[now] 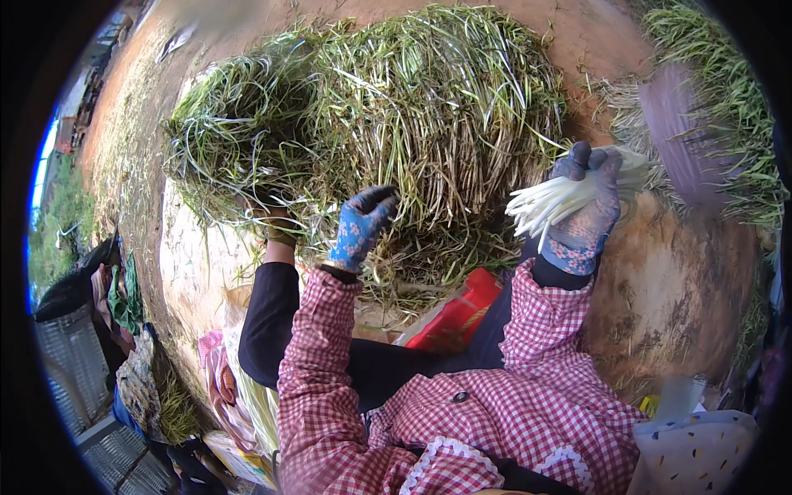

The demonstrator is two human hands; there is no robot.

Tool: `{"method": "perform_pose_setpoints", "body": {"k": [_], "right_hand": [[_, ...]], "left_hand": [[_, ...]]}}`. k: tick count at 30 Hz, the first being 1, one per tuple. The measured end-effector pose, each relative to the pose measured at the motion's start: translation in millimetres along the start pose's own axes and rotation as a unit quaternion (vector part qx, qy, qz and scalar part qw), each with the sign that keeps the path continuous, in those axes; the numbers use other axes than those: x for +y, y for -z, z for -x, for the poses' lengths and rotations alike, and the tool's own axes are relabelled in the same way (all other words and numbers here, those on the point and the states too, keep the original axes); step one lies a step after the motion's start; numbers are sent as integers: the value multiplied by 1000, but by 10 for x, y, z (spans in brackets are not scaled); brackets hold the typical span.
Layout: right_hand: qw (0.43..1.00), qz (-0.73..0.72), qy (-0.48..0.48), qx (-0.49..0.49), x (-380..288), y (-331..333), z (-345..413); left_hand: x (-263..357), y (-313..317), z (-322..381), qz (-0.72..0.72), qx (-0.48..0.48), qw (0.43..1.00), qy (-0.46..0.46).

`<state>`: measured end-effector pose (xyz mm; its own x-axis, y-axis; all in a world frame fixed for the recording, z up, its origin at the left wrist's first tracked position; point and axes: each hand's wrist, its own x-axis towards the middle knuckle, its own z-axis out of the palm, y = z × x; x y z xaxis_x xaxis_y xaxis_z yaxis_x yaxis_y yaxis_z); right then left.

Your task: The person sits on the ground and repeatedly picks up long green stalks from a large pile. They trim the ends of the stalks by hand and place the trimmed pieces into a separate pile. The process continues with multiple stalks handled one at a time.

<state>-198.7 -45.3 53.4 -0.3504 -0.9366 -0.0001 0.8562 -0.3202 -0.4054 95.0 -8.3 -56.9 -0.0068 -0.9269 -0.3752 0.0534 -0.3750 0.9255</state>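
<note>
My right hand point(585, 201), in a floral glove with a grey coated palm, is closed around a bundle of slender white stalks point(550, 201). Their pale ends fan out toward the left. My left hand point(365, 226) wears a blue floral glove and hovers at the near edge of a large heap of green, leafy stalks point(433, 117). Its fingers are curled, and whether a stalk lies between them cannot be made out. The heap's brownish stem ends point toward me, and loose trimmings point(439, 253) lie just beneath them.
Between my legs is a red bag point(470, 309). More greens point(724, 117) lie at the far right beside a blurred purple strip point(680, 136). Pale long stalks point(260, 396) and a pink cloth point(223, 383) are by my left knee. A dotted translucent bag point(696, 451) sits lower right.
</note>
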Motion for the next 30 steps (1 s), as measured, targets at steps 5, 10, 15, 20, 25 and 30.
{"method": "perform_pose_setpoints", "body": {"k": [5,10,15,20,25,30], "right_hand": [[999,34,-26,21,67,9,-27],[998,57,-17,30,111,-20,-54],[997,45,-18,57,276,-123,8],[997,44,-16,66,257,-163,49],[999,29,-14,42,73,-131,49],[998,15,-30,44,103,-133,69]], "left_hand": [[-112,-1,-1203,-400,286,816,-305],[20,-120,-1437,-356,221,903,-94],[-3,-338,-590,-56,288,916,-273],[-381,-575,240,-181,305,880,-315],[-270,-894,1030,-185,201,914,-299],[-461,-632,1373,-456,163,868,-110]]}}
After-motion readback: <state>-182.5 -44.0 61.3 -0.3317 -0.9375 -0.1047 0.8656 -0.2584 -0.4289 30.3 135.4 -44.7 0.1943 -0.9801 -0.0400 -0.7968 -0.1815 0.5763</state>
